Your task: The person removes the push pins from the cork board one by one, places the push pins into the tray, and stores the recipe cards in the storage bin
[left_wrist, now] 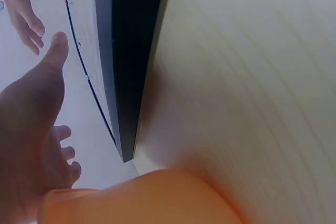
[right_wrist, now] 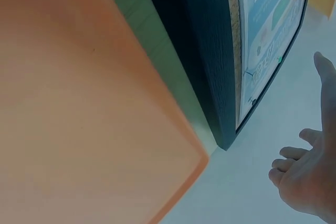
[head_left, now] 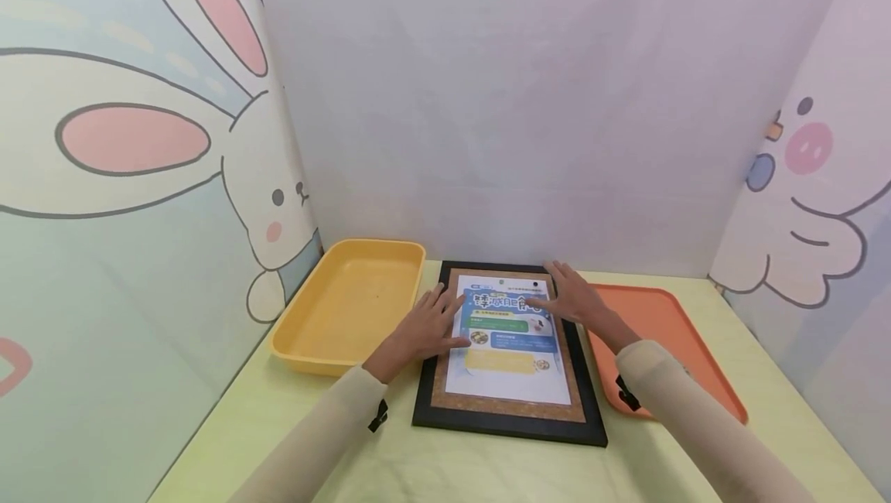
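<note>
Over the table, the left hand (head_left: pixel 421 326) and right hand (head_left: pixel 578 300) hover with fingers loosely spread, gripping nothing. A yellow tray (head_left: pixel 348 298) stands just left of the left fingers, an orange tray (head_left: pixel 657 325) to the right fingers' right; beneath and between the 2 sets lies a framed corkboard (head_left: pixel 504 422) bearing a printed sheet (head_left: pixel 511 342).

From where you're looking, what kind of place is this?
Perhaps a small tabletop booth: a cartoon bunny decorates one side wall, a cartoon pig the other, and a framed board lies on the table between a yellow tray and an orange tray.
</note>
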### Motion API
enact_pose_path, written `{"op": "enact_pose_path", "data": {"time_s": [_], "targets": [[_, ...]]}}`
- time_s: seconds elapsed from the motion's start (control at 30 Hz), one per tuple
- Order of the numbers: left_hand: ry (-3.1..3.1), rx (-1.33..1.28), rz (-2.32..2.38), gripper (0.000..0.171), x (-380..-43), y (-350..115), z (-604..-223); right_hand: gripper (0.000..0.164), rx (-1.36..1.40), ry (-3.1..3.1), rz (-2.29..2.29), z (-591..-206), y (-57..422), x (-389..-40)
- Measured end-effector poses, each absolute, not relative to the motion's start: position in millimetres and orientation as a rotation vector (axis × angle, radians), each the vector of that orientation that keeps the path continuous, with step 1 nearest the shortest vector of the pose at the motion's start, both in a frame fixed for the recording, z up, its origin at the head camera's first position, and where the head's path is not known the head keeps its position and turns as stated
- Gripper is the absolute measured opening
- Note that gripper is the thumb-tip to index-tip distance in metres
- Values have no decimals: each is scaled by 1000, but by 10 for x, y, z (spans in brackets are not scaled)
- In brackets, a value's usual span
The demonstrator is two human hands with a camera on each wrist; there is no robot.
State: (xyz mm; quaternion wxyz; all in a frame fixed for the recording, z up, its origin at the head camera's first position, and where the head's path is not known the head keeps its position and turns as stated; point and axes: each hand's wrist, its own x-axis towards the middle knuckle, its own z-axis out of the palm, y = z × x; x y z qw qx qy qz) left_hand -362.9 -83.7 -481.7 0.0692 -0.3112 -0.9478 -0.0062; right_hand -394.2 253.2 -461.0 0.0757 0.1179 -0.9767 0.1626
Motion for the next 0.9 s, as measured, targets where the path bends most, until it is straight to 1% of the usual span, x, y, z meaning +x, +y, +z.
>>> {"op": "enact_pose_path", "data": {"time_s": [0.23,0.5,0.9], "targets": [[-2851,-947,-11,95,-3608,-760,-4822,106,384,-2939,426,-4643,2487,-4006],[-2861,-942,57,93,-3599,-724,-4923,105,351,-2976,462,-4698,2442,-4059],[-2922,-899,-37,88,-3615,-700,-4973,97,312,-3001,579,-4717,2408,-4059]]}}
